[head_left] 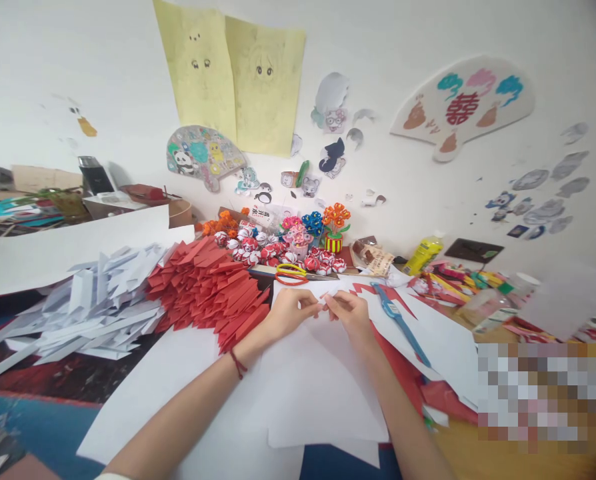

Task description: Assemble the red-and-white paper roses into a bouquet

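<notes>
My left hand and my right hand meet over white paper sheets in the middle of the table. The fingertips of both pinch a small pale piece, mostly hidden between them; it looks like folded paper. Left of my hands lies a large pile of folded red paper strips, and beyond it a pile of folded white strips. Scissors with yellow and red handles lie just behind my hands.
A blue strap-like item lies on paper at the right. Behind are red-and-white paper balls, flowers in a striped pot and a yellow bottle. Colourful scraps cover the right side. A patch at the lower right is pixelated.
</notes>
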Motion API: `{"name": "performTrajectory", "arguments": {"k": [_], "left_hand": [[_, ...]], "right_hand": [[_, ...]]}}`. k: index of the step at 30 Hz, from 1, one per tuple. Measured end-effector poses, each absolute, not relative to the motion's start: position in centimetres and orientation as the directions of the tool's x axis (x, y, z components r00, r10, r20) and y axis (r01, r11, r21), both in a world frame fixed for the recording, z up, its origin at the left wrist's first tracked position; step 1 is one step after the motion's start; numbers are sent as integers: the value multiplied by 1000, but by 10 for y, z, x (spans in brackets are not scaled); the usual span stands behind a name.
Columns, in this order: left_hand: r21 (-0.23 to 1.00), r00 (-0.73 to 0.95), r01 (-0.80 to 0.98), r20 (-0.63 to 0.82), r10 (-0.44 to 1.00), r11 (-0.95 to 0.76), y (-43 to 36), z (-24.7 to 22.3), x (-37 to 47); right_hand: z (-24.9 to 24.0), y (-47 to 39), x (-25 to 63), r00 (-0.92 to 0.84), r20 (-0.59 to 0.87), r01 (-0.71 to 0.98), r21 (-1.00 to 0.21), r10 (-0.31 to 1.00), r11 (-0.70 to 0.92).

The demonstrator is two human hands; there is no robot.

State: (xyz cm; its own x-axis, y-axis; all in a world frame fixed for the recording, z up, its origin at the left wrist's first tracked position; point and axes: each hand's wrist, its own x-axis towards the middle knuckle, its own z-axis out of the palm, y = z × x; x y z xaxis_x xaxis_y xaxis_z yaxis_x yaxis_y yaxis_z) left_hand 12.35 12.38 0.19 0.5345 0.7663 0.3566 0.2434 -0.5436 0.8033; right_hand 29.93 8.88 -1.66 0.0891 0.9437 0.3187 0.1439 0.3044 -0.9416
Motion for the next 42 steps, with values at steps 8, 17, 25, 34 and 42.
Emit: {"name": "performTrajectory", "arguments": {"k": [8,17,25,34,42], "left_hand": [[804,566,251,330,756,-538,124,9,121],[791,571,310,288,769,-527,123,14,120],[826,545,307,254,799,-472,120,23,121],[794,545,319,293,786,-518,122,23,117],[790,548,295,322,772,-538,122,22,117]], "right_hand": [[-12,85,296,147,316,168,-942,937,291],[-12,87,293,165,272,148,-957,948,249],[-3,82,291,182,275,136,-958,944,252],[1,79,289,232,278,171,-955,932,243],[4,78,287,219,275,139,-959,936,249]]}}
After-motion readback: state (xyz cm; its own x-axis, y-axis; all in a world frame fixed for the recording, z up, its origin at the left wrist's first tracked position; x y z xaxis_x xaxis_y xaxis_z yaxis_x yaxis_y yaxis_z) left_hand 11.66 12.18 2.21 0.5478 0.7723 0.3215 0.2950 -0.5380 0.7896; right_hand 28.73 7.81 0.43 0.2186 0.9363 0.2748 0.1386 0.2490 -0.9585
